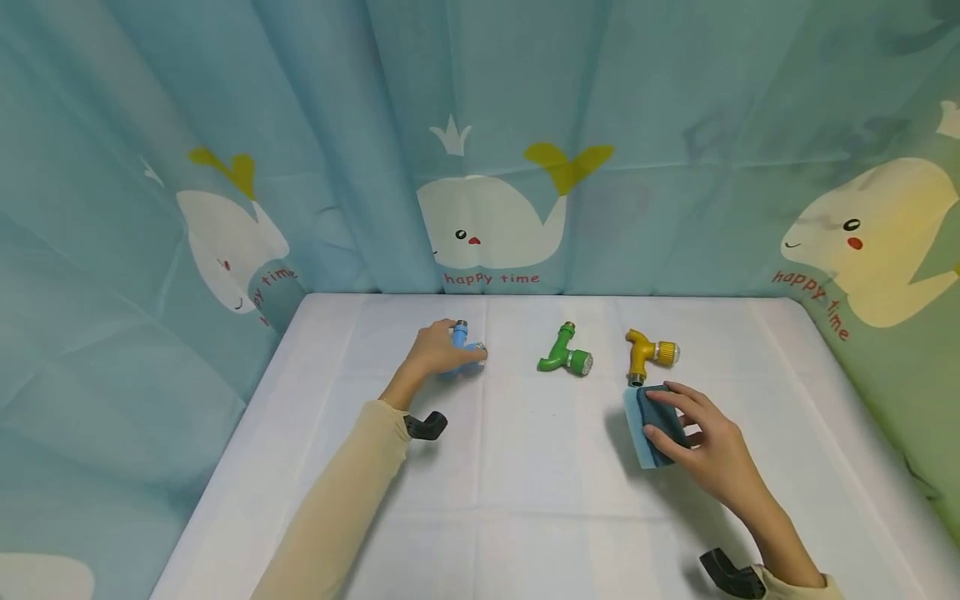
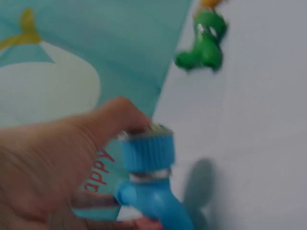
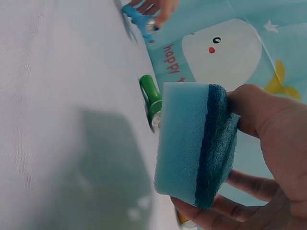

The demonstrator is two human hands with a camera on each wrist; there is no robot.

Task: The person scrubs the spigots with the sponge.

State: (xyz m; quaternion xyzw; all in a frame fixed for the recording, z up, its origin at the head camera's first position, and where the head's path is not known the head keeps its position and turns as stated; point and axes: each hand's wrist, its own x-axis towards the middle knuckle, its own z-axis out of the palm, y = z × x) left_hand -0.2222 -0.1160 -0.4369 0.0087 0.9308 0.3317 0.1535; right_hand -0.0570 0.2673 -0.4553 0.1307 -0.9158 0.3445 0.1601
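Note:
My left hand point(image 1: 433, 348) grips a blue tap point(image 1: 460, 336) on the left of the table. In the left wrist view, the thumb presses the end of its ribbed blue knob point(image 2: 147, 153) while fingers reach around the body. On the right, my right hand point(image 1: 716, 454) pinches a sponge point(image 3: 184, 143) between thumb and fingers. One layer of the sponge is light blue foam, the other a darker blue scouring pad. In the head view the sponge is just in front of a yellow tap point(image 1: 640, 354); a shadow falls beside it on the cloth.
A green tap point(image 1: 558, 353) lies between the two hands, left of the yellow one. White cloth point(image 1: 525, 483) covers the table. Behind and along the sides hangs a blue-green curtain point(image 1: 337, 125) printed with whales, meeting the table's back edge.

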